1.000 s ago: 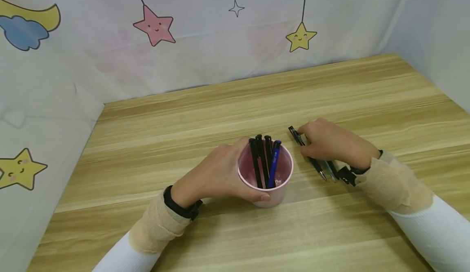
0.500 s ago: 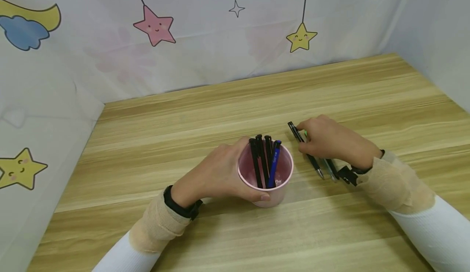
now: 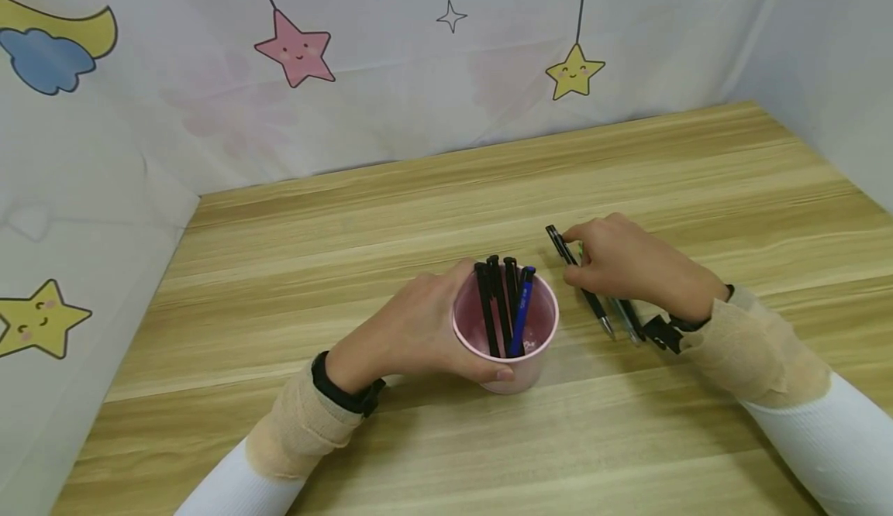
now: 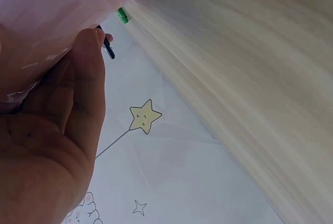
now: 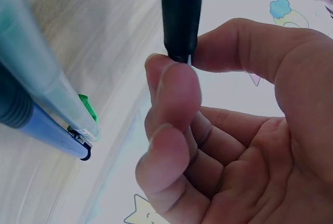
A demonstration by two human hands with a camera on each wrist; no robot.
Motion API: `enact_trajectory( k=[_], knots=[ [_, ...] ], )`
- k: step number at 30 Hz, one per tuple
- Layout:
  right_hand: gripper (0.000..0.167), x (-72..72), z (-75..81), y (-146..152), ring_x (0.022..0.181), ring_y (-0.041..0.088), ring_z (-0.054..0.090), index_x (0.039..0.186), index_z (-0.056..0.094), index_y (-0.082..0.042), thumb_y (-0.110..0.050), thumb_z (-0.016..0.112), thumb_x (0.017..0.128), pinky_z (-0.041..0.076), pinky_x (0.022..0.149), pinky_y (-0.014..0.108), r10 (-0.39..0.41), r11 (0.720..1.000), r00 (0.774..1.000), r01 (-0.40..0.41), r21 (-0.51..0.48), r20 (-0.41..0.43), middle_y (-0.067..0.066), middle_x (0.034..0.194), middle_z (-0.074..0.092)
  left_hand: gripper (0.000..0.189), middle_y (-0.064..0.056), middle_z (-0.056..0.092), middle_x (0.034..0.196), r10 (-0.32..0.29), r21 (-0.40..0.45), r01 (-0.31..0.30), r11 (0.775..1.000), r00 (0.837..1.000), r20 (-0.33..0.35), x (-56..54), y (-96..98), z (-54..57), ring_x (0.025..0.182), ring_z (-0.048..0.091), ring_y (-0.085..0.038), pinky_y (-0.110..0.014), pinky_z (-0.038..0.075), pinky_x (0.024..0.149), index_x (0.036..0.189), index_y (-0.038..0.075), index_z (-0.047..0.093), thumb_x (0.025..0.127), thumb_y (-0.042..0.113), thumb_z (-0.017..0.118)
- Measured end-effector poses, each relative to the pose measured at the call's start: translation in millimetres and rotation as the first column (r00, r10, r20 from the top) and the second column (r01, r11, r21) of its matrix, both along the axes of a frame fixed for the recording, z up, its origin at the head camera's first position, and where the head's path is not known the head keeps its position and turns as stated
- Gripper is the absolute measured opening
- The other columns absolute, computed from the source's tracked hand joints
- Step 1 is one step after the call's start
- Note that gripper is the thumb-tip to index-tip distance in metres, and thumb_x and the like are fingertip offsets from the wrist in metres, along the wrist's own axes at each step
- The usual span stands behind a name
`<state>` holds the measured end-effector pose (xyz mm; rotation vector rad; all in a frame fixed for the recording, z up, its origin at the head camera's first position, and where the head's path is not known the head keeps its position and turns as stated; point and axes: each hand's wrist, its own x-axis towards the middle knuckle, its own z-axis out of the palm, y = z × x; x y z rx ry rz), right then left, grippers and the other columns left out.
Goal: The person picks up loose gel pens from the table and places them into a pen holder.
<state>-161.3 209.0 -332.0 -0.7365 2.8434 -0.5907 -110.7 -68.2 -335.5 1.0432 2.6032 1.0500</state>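
Black, silver-tipped pen is pinched in my right hand, near the round pink plastic cup my left hand grips, likely pick-up step, next needing a steady lift.

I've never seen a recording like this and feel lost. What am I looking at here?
There is no machine: a person works bare-handed. The wide picture is taken from the person's head, the two close ones from the wrists. The left hand grips a pink cup in which three black pens and a blue pen stand leaning. The right hand pinches a black pen. Beside that hand, on the wooden table, lie a clear, green-trimmed pen and a dark-gripped pen.
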Motion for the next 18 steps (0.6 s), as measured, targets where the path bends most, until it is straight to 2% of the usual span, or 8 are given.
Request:
enact_trajectory(
  k=[5,12,18],
  knots=[
    [0.050,-0.7,0.7,-0.3,0.044,0.007,0.043,0.126,0.061,0.013,-0.014,0.067,0.084,0.047,0.063,0.035,0.005,1.000,1.000,-0.005,-0.006,-0.030,-0.009,0.049,0.050,0.086,0.019,0.065,0.100,-0.002,0.002,0.002,1.000,1.000,0.003,-0.3,0.0,-0.3,0.089,0.066,-0.004,-0.025,0.054,0.074,0.129,0.026,0.053,0.059,0.057,0.092],
    [0.050,-0.1,1.9,-0.6,0.043,0.007,0.040,0.126,0.062,0.012,-0.014,0.066,0.084,0.044,0.058,0.032,0.001,1.000,0.999,-0.003,-0.028,-0.041,-0.010,0.047,0.048,0.085,0.019,0.065,0.099,0.004,-0.009,-0.004,1.000,1.000,-0.002,-0.4,0.3,-0.2,0.088,0.065,-0.004,-0.026,0.054,0.073,0.128,0.027,0.053,0.059,0.059,0.092],
    [0.048,0.6,3.6,-2.6,0.043,0.009,0.043,0.126,0.063,0.010,-0.016,0.067,0.086,0.042,0.053,0.031,-0.027,0.998,0.999,0.025,-0.051,-0.032,-0.007,0.049,0.051,0.086,0.017,0.065,0.099,0.011,-0.017,-0.011,1.000,1.000,0.006,0.0,-0.1,0.6,0.087,0.065,-0.004,-0.026,0.054,0.072,0.128,0.027,0.053,0.058,0.059,0.092]
  ],
)
